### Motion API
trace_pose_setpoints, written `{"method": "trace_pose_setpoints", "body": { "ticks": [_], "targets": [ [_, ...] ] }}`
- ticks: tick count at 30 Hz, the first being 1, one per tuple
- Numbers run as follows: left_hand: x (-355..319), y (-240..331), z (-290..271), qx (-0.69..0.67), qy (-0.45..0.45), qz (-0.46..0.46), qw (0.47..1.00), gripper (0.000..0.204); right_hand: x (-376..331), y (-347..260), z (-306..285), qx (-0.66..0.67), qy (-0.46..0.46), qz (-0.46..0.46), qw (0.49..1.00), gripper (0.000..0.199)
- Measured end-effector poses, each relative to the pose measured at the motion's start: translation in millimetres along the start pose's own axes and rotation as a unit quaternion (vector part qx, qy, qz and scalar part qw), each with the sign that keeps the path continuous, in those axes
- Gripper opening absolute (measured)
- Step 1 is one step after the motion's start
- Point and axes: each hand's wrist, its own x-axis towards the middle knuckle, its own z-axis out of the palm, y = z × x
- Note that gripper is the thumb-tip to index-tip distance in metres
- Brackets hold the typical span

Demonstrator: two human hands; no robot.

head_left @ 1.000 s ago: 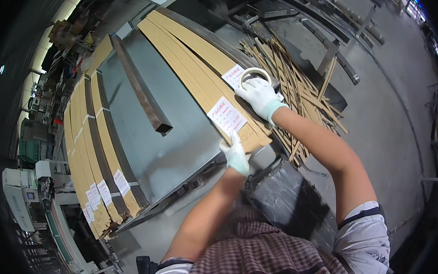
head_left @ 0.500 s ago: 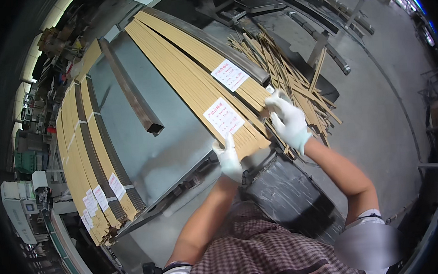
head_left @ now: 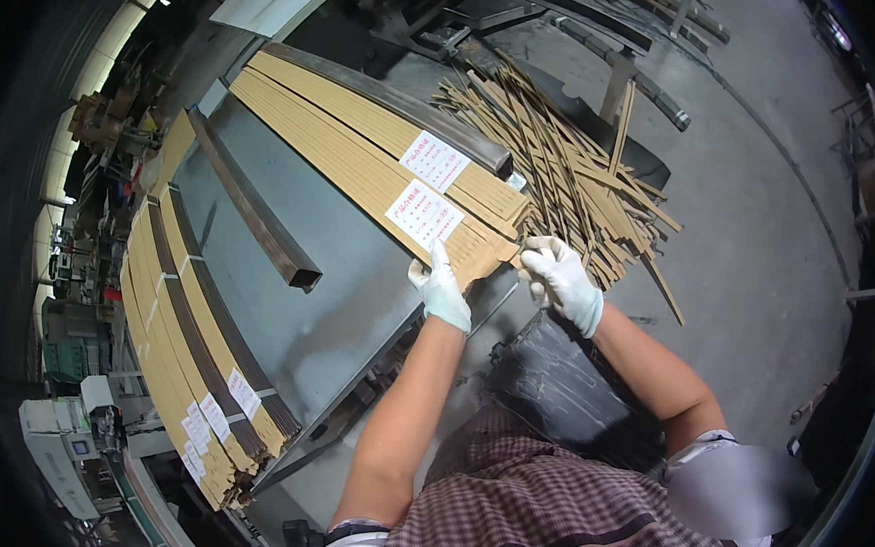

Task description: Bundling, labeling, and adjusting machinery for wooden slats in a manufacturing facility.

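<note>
Two flat bundles of long tan strips lie side by side on the grey metal table. Each has a white label with red print near its near end. My left hand (head_left: 440, 287), in a white glove, grips the near end of the left bundle (head_left: 341, 169), thumb on top by its label (head_left: 424, 215). At the near corner of the right bundle (head_left: 373, 127), my gloved right hand (head_left: 562, 280) has its fingers curled in a pinch. What lies between those fingertips is hidden. The bundles' near ends look ragged.
A dark square metal tube (head_left: 253, 210) lies across the table (head_left: 287, 273); another tube (head_left: 397, 100) borders the right bundle. Several strapped, labelled bundles (head_left: 185, 319) line the table's left side. Loose strips (head_left: 561, 166) are heaped at the right. A black wrapped block (head_left: 565, 386) stands before me.
The gap between the two bundles has closed at their near ends. My right hand has moved down and left to the bundle's corner. The left hand stays at the left bundle's end.
</note>
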Motion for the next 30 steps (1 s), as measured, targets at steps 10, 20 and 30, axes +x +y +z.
{"method": "trace_pose_setpoints", "body": {
  "ticks": [10,20,30],
  "targets": [
    [-1,1,17,0.000,0.016,0.013,1.000,0.071,35,16,-5,-0.085,0.064,-0.272,0.956,0.027],
    [-4,2,17,0.041,0.047,0.010,0.998,0.066,61,-57,46,-0.584,-0.092,-0.475,0.652,0.017],
    [-34,-3,-13,0.039,-0.026,0.029,0.998,0.061,68,-53,50,-0.593,-0.082,-0.494,0.631,0.023]
  ]
}}
